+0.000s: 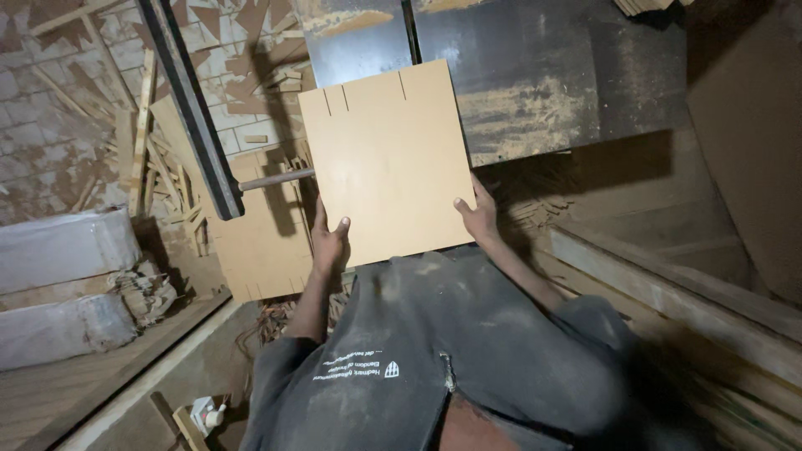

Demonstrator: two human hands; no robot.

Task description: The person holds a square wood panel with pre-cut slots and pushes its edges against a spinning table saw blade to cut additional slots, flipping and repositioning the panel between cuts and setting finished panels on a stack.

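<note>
You have a square tan board [388, 163] of thin pressed wood, smooth and plain-faced, held nearly flat and turned slightly clockwise. Three short narrow slots are cut into its far edge, two close together near the far left corner and one further right. Its far edge reaches over the dark, sawdust-strewn surface [535, 83], while its near edge sits close against your dark shirt.
</note>
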